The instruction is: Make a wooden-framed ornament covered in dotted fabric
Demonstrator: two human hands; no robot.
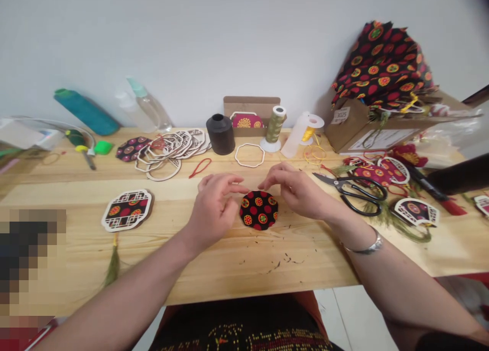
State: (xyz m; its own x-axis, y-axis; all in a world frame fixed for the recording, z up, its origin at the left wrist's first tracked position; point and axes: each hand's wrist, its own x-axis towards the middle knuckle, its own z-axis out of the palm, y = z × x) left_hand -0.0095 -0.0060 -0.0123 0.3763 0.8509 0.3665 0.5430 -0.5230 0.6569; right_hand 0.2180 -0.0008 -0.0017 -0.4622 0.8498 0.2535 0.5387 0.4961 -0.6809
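A black fabric piece [259, 210] with red dots and orange flowers lies flat on the wooden table between my hands. My left hand [216, 206] is at its left side, the fingers stretched toward its upper edge and the thumb apart from them. On the other side, my right hand [292, 188] arches over the upper right edge, its fingers bent but spaced. Neither hand visibly grips anything; whether the fingertips touch the fabric is hard to tell. Just beyond sits a thin white scalloped frame [249, 156]. Dark thread scraps [284, 262] lie in front of the fabric.
Black scissors [353, 189] lie near my right forearm, with finished ornaments [416, 211] beyond. A tasselled ornament [129, 210] lies at left. Lattice frames [171, 150], a black spool [220, 134], a green thread spool [275, 127] and a cardboard box [367, 127] line the back.
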